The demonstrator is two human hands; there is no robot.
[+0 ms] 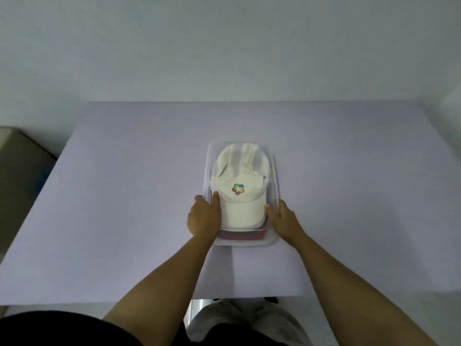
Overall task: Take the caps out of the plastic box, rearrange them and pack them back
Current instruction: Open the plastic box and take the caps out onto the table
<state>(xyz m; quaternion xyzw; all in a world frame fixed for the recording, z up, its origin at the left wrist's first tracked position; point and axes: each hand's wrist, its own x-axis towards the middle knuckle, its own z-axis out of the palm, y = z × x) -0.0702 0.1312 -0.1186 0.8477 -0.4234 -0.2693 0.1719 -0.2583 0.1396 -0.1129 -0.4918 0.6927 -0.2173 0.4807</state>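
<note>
A clear plastic box (276, 181) stands in the middle of the table. A white cap (239, 196) with a coloured logo lies on top inside it, brim toward me. Under its brim shows the edge of a red cap (240, 236). My left hand (205, 216) is at the box's left side, thumb on the white cap near the logo, its fingers down beside the cap. My right hand (282, 219) is at the box's right side, thumb against the cap's brim, fingers on the box's rim. How far the fingers curl round the cap is hidden.
The box sits on a pale lilac table (124, 196) against a white wall. A dark cabinet (17, 186) stands at the left, past the table's edge. My knees and the floor show below the table's near edge.
</note>
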